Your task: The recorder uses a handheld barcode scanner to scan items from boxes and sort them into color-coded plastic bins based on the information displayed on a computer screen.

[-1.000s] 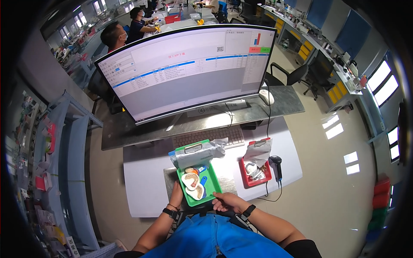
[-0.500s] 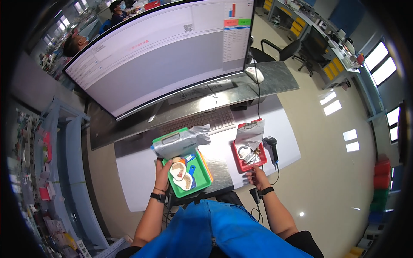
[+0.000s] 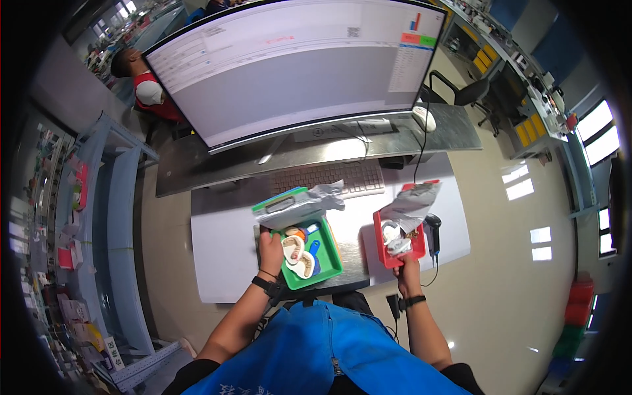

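Observation:
My left hand [image 3: 270, 251] grips the left side of a green tray [image 3: 306, 282]. Inside it lie white dental casts [image 3: 293, 249], blue-handled impression trays [image 3: 315, 248] and an orange piece [image 3: 297, 232]. A silver bag [image 3: 299, 205] is clipped at the tray's far end. To the right, my right hand [image 3: 409, 271] closes on the near edge of a smaller red tray [image 3: 380, 238]. That one holds a white horseshoe-shaped cast [image 3: 390, 232], a small clear packet [image 3: 399, 247] and small metallic pieces. Another silver bag [image 3: 413, 205] stands up at its far end.
A large monitor [image 3: 289, 79] stands on a metal shelf [image 3: 217, 167] beyond the trays, with a keyboard [image 3: 329, 179] below. A black handheld scanner [image 3: 432, 232] with a cable lies right of the red tray. A white mouse [image 3: 424, 119] rests on the shelf. A person [image 3: 155, 92] sits behind the monitor.
My right hand has taken a firmer hold of the red tray's near edge. My left hand stays at the green tray. The whole view has shifted; the seated person shows more.

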`<state>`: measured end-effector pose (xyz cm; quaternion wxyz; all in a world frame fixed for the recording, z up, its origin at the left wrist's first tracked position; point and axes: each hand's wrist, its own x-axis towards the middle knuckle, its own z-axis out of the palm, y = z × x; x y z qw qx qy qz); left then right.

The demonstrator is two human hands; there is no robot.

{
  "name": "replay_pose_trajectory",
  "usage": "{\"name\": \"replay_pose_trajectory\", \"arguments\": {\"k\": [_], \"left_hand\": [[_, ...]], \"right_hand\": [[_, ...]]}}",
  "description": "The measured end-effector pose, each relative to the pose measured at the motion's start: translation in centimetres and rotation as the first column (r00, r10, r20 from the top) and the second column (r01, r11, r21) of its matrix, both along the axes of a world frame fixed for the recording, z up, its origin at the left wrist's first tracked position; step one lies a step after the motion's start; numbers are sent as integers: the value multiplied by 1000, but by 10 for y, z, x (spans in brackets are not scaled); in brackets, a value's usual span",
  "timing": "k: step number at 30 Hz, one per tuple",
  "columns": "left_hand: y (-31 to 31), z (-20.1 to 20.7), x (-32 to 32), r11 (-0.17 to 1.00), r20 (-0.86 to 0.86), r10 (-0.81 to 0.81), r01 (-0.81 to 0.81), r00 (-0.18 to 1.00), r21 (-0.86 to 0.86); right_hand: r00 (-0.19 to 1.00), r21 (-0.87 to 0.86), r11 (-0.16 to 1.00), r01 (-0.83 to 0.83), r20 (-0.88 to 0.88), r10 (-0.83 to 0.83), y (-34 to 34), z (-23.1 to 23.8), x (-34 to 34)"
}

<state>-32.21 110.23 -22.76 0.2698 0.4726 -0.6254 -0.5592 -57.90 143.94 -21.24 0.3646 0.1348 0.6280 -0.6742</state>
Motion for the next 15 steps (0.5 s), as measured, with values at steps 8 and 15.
{"name": "replay_pose_trajectory", "arguments": {"k": [8, 15], "left_hand": [[9, 20, 4, 952, -405, 36, 92, 913, 292], [5, 1, 18, 800, -629, 119, 300, 768, 519]], "right_hand": [[923, -168, 914, -368, 51, 381, -42, 155, 95], [816, -138, 828, -543, 148, 559, -102, 132, 151]]}}
